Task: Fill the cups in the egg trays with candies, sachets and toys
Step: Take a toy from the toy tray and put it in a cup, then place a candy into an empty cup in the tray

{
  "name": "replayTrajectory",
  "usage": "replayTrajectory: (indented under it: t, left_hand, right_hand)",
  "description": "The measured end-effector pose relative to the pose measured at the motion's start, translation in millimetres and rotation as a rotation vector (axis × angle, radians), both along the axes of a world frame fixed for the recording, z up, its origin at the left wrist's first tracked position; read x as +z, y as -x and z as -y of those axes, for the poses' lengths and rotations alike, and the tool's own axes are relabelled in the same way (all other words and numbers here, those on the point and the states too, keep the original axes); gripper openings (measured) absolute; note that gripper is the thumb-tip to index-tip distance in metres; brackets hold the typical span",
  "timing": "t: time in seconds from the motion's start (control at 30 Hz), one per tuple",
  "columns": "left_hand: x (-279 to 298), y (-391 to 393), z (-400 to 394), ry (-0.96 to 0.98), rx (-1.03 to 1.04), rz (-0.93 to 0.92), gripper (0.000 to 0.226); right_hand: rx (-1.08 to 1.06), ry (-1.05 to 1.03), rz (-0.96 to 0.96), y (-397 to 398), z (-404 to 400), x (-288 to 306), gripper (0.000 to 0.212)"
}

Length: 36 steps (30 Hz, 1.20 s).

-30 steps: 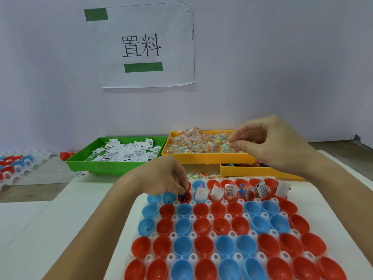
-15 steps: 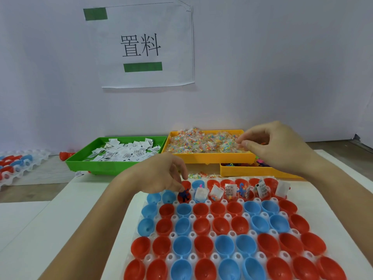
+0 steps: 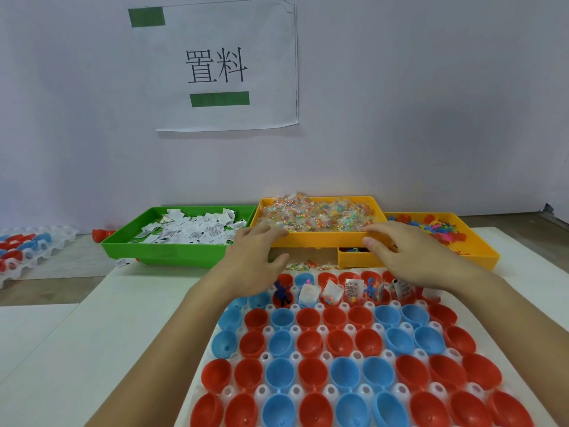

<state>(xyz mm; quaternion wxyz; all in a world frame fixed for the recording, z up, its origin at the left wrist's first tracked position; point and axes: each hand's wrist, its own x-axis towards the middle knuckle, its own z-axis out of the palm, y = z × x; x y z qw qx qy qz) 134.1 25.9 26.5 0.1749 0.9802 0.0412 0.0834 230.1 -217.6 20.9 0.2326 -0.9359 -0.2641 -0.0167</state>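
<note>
**Both hands at the candy tray, most cups not yet filled**

The white table (image 3: 61, 349) is seen under everything. The biggest thing on it is the egg tray (image 3: 363, 359), and all places here are told from it. Many red and blue cups (image 3: 311, 343) are held in it. Only the cups in its far row are seen with things inside: a dark blue toy (image 3: 282, 293), small white sachets (image 3: 308, 294) and little bags of candies. The rows nearer to the person look bare.

Behind the egg tray, three flat trays are set. The green tray (image 3: 172, 251), behind and to the left, is filled with white sachets. The yellow candy tray (image 3: 320, 238), straight behind, is piled with clear bags of candies (image 3: 314, 214). The orange toy tray (image 3: 474, 257), behind and to the right, is filled with bright toys.

The left hand (image 3: 255, 257) and the right hand (image 3: 409, 257) are held just past the far row, at the front wall of the candy tray. The fingers of both are spread and loose, and nothing is seen to be held in either grip.

It is judged that more candies are about to be picked. For the next move, a small bag would need to be pinched from the pile and dropped into a cup with no candy yet.
</note>
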Motion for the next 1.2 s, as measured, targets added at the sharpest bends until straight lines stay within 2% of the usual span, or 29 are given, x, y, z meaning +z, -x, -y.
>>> replayTrajectory:
  t: [0.3,0.47,0.77,1.0,1.2]
  left_hand:
    - [-8.9,-3.1,-2.3,-0.029,0.054,0.026,0.060]
    - [-7.8,-3.4,-1.8,-0.016,0.055,0.035,0.059]
    - [-6.0,-2.4,-0.8,-0.012,0.057,0.020,0.060]
    - [-7.1,-2.6,0.3,-0.012,0.050,0.029,0.061]
    - [-6.3,-1.6,0.0,-0.014,0.050,0.022,0.061]
  right_hand:
    - [-0.033,0.014,-0.007,3.4,-5.0,2.4,0.053]
    - [-0.009,-0.005,-0.009,3.8,-7.3,4.4,0.045]
    - [0.010,-0.110,-0.040,0.6,-2.4,5.1,0.047]
    - [-0.057,-0.105,-0.174,-0.9,-2.8,8.5,0.061]
    - [-0.027,-0.187,-0.192,-5.5,-1.7,4.4,0.051]
